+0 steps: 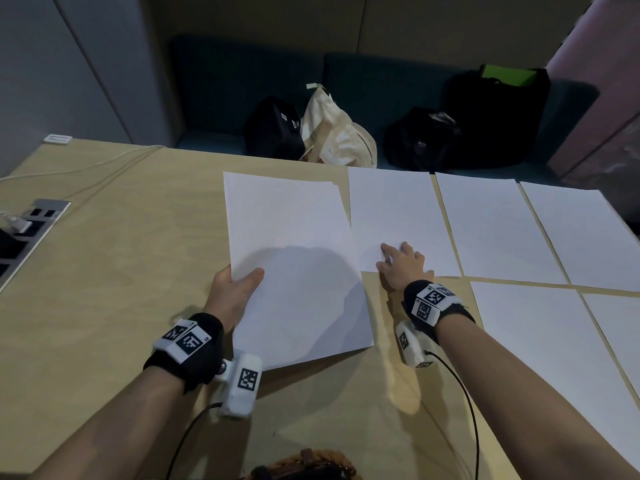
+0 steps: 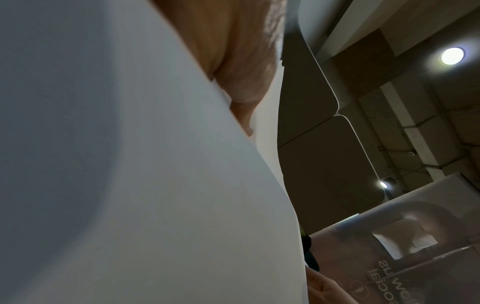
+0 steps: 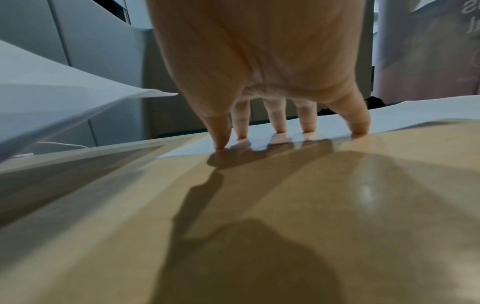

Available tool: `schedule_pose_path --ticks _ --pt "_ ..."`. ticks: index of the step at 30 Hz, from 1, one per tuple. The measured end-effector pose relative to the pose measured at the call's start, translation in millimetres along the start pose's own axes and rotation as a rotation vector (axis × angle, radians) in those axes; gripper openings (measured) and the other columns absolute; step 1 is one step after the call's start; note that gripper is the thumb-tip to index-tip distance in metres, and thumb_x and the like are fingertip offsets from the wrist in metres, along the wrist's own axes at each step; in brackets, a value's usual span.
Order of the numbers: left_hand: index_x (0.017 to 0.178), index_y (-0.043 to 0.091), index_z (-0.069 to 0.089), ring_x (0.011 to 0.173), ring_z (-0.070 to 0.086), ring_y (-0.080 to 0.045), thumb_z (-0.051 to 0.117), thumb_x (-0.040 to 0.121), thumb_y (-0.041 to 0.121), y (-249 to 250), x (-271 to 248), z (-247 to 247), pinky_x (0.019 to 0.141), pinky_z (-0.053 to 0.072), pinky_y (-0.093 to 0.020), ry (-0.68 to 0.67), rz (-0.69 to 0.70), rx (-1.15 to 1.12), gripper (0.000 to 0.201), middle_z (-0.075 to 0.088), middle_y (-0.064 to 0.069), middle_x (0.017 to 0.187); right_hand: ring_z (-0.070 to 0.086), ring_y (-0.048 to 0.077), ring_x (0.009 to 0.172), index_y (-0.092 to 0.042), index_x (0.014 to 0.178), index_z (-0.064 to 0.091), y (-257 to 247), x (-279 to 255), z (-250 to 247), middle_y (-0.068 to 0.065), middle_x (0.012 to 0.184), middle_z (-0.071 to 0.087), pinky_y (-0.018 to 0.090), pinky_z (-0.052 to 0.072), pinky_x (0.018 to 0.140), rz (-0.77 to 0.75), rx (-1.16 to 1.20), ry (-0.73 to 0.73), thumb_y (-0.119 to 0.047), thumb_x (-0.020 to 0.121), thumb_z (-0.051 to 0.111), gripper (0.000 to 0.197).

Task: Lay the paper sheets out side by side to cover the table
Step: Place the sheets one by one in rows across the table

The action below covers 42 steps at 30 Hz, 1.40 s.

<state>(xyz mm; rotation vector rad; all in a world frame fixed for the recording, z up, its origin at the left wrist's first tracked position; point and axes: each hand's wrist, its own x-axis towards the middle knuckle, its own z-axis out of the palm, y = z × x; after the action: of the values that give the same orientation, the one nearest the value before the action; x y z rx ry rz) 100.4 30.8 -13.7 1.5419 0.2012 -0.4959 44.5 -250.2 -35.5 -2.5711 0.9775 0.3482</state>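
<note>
My left hand (image 1: 239,289) grips a stack of white paper sheets (image 1: 294,258) by its left edge, thumb on top, holding it above the wooden table (image 1: 121,271). In the left wrist view the stack (image 2: 130,185) fills most of the picture and the thumb lies on it. My right hand (image 1: 401,263) presses with straight, spread fingers on the near edge of a single sheet (image 1: 398,216) lying flat on the table. The right wrist view shows the fingertips (image 3: 280,129) touching that sheet (image 3: 272,139). Several more sheets (image 1: 495,226) lie side by side to the right.
A second row of sheets (image 1: 540,344) starts at the near right. A cable box (image 1: 31,230) and white cable (image 1: 86,168) sit at the table's left. Bags (image 1: 339,133) rest on the dark bench behind the table. Bare wood shows on the left half.
</note>
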Motion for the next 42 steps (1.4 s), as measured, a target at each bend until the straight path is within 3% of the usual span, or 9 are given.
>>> schedule_pose_path --ticks 5,16,23,29,32,42 --pt "0.112 0.004 0.056 0.082 0.062 -0.020 0.057 0.089 0.008 -1 0 -1 0.073 0.050 -0.032 -0.005 0.004 -0.012 0.023 0.065 -0.005 0.094 0.030 0.030 0.130 -0.032 0.127 0.043 -1 0 0 0.005 0.138 0.035 0.058 0.028 0.104 0.002 -0.005 0.003 -0.031 0.093 0.040 0.034" --pt "0.112 0.004 0.056 0.083 0.062 -0.021 0.057 0.090 0.008 1 -2 0 0.070 0.050 -0.030 -0.018 0.009 -0.021 0.023 0.064 -0.005 0.094 0.030 0.030 0.131 -0.034 0.132 0.040 -3 -3 0 0.005 0.141 0.033 0.059 0.028 0.104 0.002 -0.015 -0.004 -0.033 0.094 0.040 0.038" --pt "0.108 0.006 0.056 0.078 0.062 -0.017 0.055 0.091 0.009 6 -9 3 0.063 0.048 -0.028 -0.032 0.020 -0.025 0.018 0.065 -0.003 0.090 0.032 0.031 0.126 -0.031 0.120 0.047 -7 -7 -2 0.006 0.133 0.037 0.057 0.030 0.102 0.014 -0.009 -0.002 -0.030 0.093 0.040 0.027" --pt "0.118 -0.002 0.055 0.081 0.062 -0.019 0.054 0.091 0.006 9 -12 3 0.066 0.049 -0.027 -0.043 0.023 -0.019 0.028 0.064 -0.007 0.095 0.032 0.031 0.127 -0.029 0.121 0.047 -8 -7 -7 0.006 0.134 0.038 0.057 0.029 0.101 0.005 -0.003 0.002 -0.030 0.093 0.041 0.028" --pt "0.119 -0.003 0.054 0.081 0.062 -0.018 0.054 0.091 0.006 9 -13 3 0.062 0.052 -0.024 -0.051 0.028 -0.018 0.030 0.065 -0.008 0.096 0.032 0.032 0.127 -0.029 0.121 0.047 -9 -7 -7 0.006 0.134 0.038 0.058 0.028 0.103 0.004 0.000 0.000 -0.029 0.093 0.041 0.028" --pt "0.117 -0.003 0.055 0.079 0.062 -0.018 0.054 0.091 0.006 11 -16 5 0.064 0.049 -0.026 -0.058 0.036 -0.005 0.028 0.064 -0.004 0.092 0.027 0.031 0.136 -0.026 0.134 0.046 -12 -13 -17 0.006 0.149 0.030 0.052 0.023 0.109 -0.027 0.074 0.042 -0.033 0.094 0.044 0.040"
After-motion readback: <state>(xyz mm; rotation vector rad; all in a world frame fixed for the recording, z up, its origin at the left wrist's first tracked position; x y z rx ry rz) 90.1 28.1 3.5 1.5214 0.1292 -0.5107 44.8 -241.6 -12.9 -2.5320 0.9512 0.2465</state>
